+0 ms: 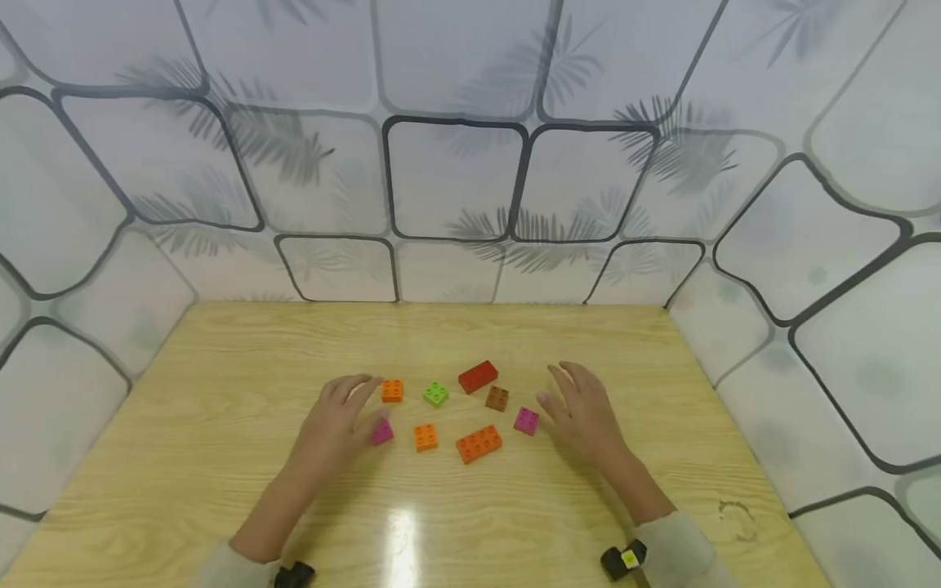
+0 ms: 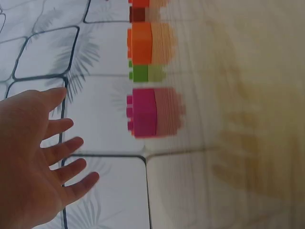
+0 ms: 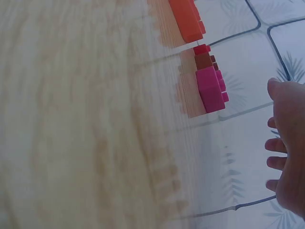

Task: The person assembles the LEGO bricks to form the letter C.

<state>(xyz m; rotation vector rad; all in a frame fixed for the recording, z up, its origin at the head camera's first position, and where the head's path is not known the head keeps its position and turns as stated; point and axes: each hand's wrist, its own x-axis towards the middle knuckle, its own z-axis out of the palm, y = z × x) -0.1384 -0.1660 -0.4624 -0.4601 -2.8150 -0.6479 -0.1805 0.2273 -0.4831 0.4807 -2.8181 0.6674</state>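
Several toy building bricks lie spread over the wooden table between two empty hands. My left hand (image 1: 334, 420), fingers spread, hovers at the left, partly covering a magenta brick (image 1: 382, 433). Just past its fingertips sits an orange brick (image 1: 392, 390). In the left wrist view that magenta brick (image 2: 144, 112) stands apart from the fingers. On the other side my right hand (image 1: 584, 412) hovers with loose fingers beside a second magenta brick (image 1: 526, 420); the right wrist view shows a gap between this magenta brick (image 3: 210, 89) and the thumb.
Between the hands lie a lime green brick (image 1: 435, 394), a brown brick (image 1: 497, 398), a long red brick (image 1: 479, 376), another small orange brick (image 1: 425, 437) and a long orange one (image 1: 479, 444). Patterned walls (image 1: 456, 180) border the table (image 1: 470, 523) at the back and sides.
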